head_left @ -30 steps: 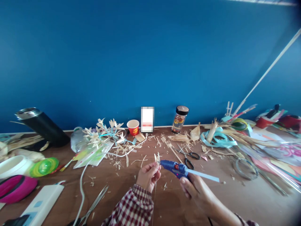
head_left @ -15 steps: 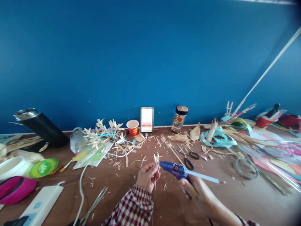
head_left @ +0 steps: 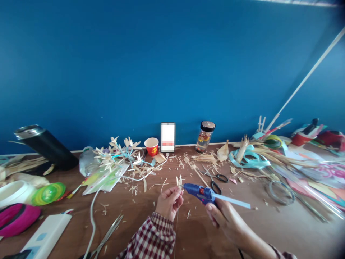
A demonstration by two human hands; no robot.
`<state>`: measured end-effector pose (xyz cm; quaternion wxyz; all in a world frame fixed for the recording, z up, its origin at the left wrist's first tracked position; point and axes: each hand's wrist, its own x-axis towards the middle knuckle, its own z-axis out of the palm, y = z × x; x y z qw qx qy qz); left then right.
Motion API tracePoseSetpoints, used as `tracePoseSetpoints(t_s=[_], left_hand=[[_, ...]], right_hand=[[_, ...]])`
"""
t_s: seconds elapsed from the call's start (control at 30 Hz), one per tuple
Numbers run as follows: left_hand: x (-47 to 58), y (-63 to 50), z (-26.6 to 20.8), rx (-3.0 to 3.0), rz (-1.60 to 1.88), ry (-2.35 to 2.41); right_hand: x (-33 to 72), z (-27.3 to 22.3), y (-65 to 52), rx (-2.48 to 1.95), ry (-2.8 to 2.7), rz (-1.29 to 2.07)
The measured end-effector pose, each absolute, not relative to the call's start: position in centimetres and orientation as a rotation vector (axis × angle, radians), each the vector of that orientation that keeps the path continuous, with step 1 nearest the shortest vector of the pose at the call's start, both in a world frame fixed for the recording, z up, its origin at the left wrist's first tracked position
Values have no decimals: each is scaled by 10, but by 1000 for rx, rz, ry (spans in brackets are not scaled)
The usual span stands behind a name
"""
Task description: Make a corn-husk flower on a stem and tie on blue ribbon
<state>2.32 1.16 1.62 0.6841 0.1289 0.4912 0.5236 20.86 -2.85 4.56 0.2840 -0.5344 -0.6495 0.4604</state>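
Observation:
Between the thumb and fingertips of my left hand [head_left: 169,202] is a small pale flower [head_left: 179,181] of dried husk strips, its petals pointing up. A thin wire or stem hangs below the fingers. My right hand [head_left: 226,216] is wrapped round the grip of a blue hot glue gun [head_left: 198,192], with a long translucent glue stick [head_left: 234,201] sticking out of its back. The gun's nozzle points left and is at the flower's base; whether it touches, I cannot tell. Finished husk flowers [head_left: 118,153] on blue stems lie at the back left.
Black-handled scissors [head_left: 217,180] lie beyond the glue gun, other scissors [head_left: 109,233] at front left. A white cable [head_left: 93,205] crosses the left side near a power strip [head_left: 47,235]. Along the wall stand a red paper cup [head_left: 151,146], a jar [head_left: 205,136] and a black flask [head_left: 47,147].
The view has shifted very slightly. Both hands, the flower and the glue gun keep nearly the same positions.

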Motion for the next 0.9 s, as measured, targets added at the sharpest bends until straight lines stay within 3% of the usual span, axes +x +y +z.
tracePoseSetpoints(t_s=[0.9], left_hand=[[21, 11, 11, 205, 1174, 981]], right_hand=[[207, 52, -27, -1406, -1773, 1218]])
